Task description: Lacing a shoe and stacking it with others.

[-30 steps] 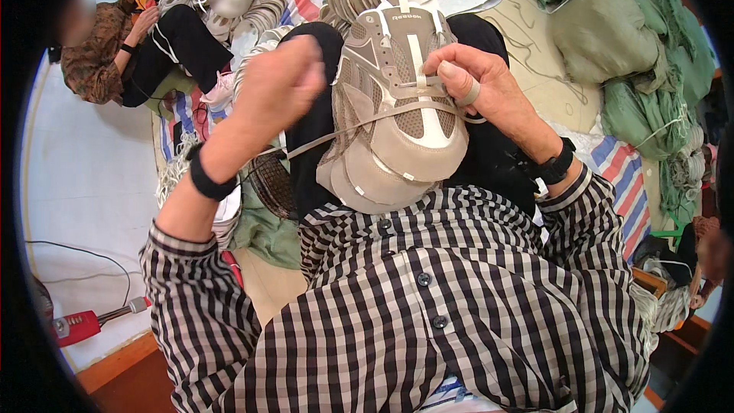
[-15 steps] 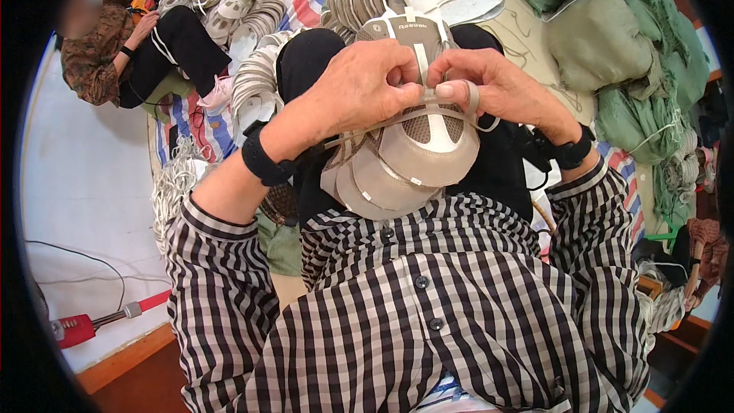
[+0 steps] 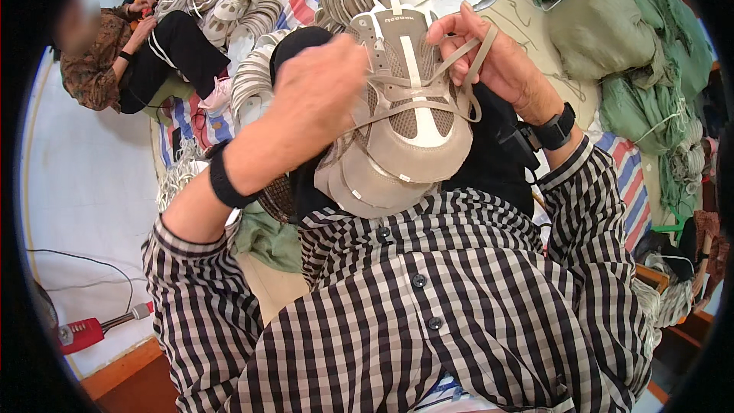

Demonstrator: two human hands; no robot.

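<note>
The taupe mesh shoe upper (image 3: pixel 417 118) lies between the two hands, toe toward the wearer's checked shirt (image 3: pixel 413 283), with further toe pieces (image 3: pixel 355 197) showing beneath it, nearer the body. The left hand (image 3: pixel 321 99), blurred, overlaps the upper's left edge; I cannot tell whether its fingers are together or grip anything. The right hand (image 3: pixel 493 61) is at the upper's right side, fingers partly curled, with a flat taupe shoelace (image 3: pixel 460 53) looped across them; whether they pinch it is unclear. Below the right hand, the lace forms a slack loop beside the toe. Beyond the left hand, nested shoe uppers (image 3: pixel 344 0) stand in a stack. Right of the right hand lies a green cloth bundle (image 3: pixel 604 34); well left of the left hand sits a co-worker (image 3: pixel 99 69).
</note>
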